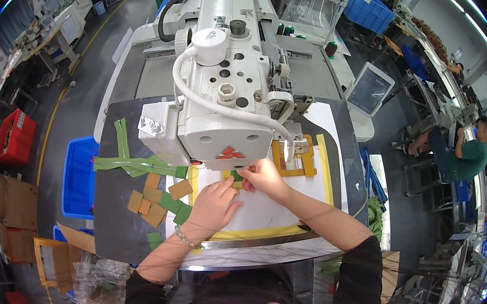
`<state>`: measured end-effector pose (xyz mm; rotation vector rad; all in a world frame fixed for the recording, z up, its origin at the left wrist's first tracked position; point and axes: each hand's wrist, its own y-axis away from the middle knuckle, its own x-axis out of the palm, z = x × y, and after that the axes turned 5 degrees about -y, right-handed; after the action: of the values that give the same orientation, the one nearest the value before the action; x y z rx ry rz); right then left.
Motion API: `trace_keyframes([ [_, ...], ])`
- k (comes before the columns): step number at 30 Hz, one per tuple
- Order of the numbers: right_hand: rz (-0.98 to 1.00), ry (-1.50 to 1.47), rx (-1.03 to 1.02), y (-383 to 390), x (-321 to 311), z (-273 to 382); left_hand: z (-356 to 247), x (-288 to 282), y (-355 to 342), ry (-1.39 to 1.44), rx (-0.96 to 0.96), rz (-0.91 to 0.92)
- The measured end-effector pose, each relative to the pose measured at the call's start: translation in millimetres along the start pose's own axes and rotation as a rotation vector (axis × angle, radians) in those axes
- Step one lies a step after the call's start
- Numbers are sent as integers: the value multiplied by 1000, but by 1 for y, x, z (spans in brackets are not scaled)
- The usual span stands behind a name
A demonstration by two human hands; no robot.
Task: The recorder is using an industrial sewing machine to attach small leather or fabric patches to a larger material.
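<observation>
A white industrial sewing machine [218, 113] stands over a white sheet [257, 216] edged with yellow tape. Under the front of its head, my right hand [265, 180] pinches a small green piece [236, 176]. My left hand [214, 204] lies on the sheet just left of it, fingertips close to the same piece and thumb apart. A yellow clamp frame [303, 159] sits to the right of my right hand. Left of my left hand are several tan squares [153, 214], green squares [170, 202] and long green strips [134, 165]. The needle area is hidden by the machine head.
A blue bin [79, 178] is beside the table's left edge. At the right rear stands a control screen [369, 89]. Cardboard boxes [18, 201] and a red crate [15, 137] are on the left. A person in green [472, 155] sits at the right.
</observation>
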<state>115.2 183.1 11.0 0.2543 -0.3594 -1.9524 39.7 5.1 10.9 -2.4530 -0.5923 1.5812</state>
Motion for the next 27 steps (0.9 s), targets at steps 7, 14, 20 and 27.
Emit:
trace_keyframes([
  [7, -3, 11, 22, -5, -2, 0, -7, 5, -1, -188, 71, 16],
  [14, -17, 22, 51, -6, -2, 2, -11, 4, -4, -281, 54, 69],
  [20, -13, 34, 44, -5, -3, 1, -8, 7, -7, -321, 70, 76],
  [27, 50, 344, -87, 8, -14, 12, 6, 10, 3, -241, 17, 15],
])
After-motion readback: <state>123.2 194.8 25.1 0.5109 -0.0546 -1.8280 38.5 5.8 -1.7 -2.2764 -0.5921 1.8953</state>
